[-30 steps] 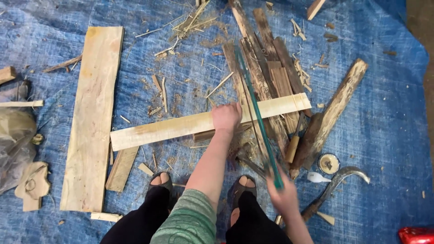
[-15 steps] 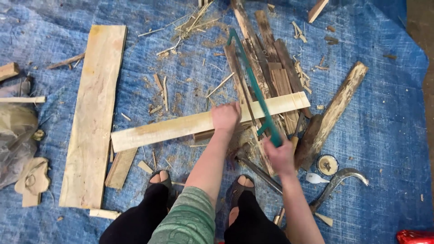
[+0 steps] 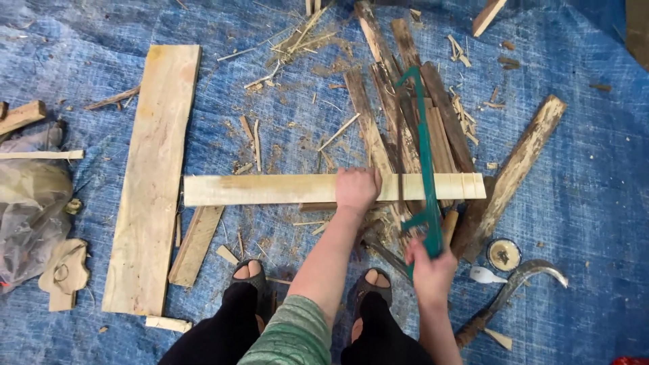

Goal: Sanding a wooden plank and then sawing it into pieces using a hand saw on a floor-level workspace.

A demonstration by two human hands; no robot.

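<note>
**A:** What is the biggest thing in front of you?

**B:** The blue tarp [image 3: 595,203], spread under everything. On it, to my left, lies a wide pale board [image 3: 152,182], running away from me. Past my hands sits a heap of dark split slats [image 3: 399,122].

**A:** And what are you working on?

**B:** A long pale plank [image 3: 270,189] lying crosswise in front of my feet, its right end resting on that heap. It carries several shallow cut marks near the right end.

**A:** Your hands?

**B:** My left hand [image 3: 356,189] presses down on the plank, fingers curled over its far edge, clenched on the wood. My right hand [image 3: 429,270] grips the handle of a green frame saw [image 3: 424,155], fingers closed tight round it. The saw crosses the plank just right of my left hand.

**A:** Anything smaller nearby?

**B:** A rough bark-edged log [image 3: 520,162] leans aslant at the right. Near my right foot lie a curved sickle [image 3: 527,280] and 1 round tin lid [image 3: 503,255]. A crumpled plastic bag [image 3: 30,216] sits at the far left.
</note>
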